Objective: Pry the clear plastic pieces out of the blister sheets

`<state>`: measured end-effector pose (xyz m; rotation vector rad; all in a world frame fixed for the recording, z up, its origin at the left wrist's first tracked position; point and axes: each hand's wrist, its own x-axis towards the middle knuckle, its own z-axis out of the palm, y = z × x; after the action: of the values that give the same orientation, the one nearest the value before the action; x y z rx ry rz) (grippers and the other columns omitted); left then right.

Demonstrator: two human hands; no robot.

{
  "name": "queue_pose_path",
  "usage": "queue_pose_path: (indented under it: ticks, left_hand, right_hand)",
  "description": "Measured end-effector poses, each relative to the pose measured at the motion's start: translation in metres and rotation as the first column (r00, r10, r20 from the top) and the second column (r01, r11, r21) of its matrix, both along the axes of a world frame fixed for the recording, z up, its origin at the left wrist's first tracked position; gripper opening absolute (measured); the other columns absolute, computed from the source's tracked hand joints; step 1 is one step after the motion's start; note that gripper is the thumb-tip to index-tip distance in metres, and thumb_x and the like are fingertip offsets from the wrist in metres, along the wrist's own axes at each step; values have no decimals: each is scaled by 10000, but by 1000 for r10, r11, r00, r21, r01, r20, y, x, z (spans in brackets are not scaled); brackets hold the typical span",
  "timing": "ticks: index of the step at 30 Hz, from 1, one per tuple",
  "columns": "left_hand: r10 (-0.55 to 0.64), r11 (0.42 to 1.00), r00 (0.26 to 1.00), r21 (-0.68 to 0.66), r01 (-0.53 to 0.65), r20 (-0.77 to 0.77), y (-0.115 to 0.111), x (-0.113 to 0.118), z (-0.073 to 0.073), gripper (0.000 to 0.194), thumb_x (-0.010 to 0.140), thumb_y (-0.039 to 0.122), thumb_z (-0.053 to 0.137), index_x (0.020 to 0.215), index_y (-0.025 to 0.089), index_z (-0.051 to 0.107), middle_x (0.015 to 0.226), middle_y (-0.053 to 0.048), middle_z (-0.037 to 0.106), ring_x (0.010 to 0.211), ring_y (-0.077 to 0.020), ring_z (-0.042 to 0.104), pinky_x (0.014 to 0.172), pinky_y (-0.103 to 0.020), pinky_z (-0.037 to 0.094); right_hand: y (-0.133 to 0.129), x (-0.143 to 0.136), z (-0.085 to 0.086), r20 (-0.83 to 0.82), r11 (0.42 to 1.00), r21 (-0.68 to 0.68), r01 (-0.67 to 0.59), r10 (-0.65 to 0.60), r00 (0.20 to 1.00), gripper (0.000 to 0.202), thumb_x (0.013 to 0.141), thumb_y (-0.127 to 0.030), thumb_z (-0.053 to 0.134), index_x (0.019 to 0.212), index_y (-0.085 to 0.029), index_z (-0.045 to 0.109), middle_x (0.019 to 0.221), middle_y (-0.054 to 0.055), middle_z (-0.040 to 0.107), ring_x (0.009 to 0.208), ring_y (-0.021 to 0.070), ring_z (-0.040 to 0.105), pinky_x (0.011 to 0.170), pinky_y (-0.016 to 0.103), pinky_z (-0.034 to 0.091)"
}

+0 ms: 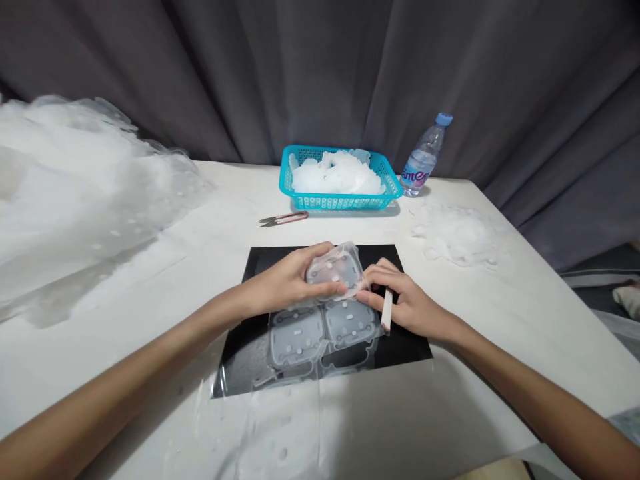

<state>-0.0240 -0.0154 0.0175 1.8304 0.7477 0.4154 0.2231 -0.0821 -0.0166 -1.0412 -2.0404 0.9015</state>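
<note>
Over the black mat (411, 347), the left hand (297, 275) pinches the clear sheet (334, 269); the right hand (404, 298) pinches its right edge, holding a white stick (387, 309) too. Gentle moves should stop rips.

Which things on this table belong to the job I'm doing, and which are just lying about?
Part of the job, it seems:
translucent panel, in your left hand
white stick, in your right hand
black mat below
probably the turquoise basket of white pieces

Apparently just lying about:
snips, untouched
water bottle
</note>
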Motion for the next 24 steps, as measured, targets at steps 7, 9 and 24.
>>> queue_pose_path:
  ticks: [7, 9, 24]
  left_hand:
    - [-35, 995, 999, -93, 32, -38, -8, 3, 7, 413, 922, 555, 707, 827, 156, 661, 665, 42, 477, 576, -97, 375, 509, -214, 311]
    - [-24, 994, 998, -106, 17, -64, -11, 5, 9, 428, 895, 569, 733, 823, 151, 675, 639, 47, 450, 552, -93, 346, 477, -216, 265]
    - [-83, 995, 970, 28, 92, -229, -22, 13, 16, 392, 903, 568, 719, 839, 182, 741, 758, 14, 561, 690, -143, 499, 600, -244, 353]
  right_hand:
    - [-1, 1, 1, -28, 997, 19, 70, -69, 997, 154, 973, -209, 673, 820, -217, 662, 850, 32, 689, 865, 206, 548, 781, 361, 455]
    - [-4, -2, 4, -20, 995, 66, 68, -67, 998, 148, 962, -199, 672, 818, -221, 646, 831, 30, 677, 852, 206, 535, 764, 355, 455]
    - [11, -2, -9, 168, 971, 181, 154, -185, 968, 146, 838, -78, 659, 834, -221, 626, 872, 33, 674, 860, 225, 505, 761, 365, 421]
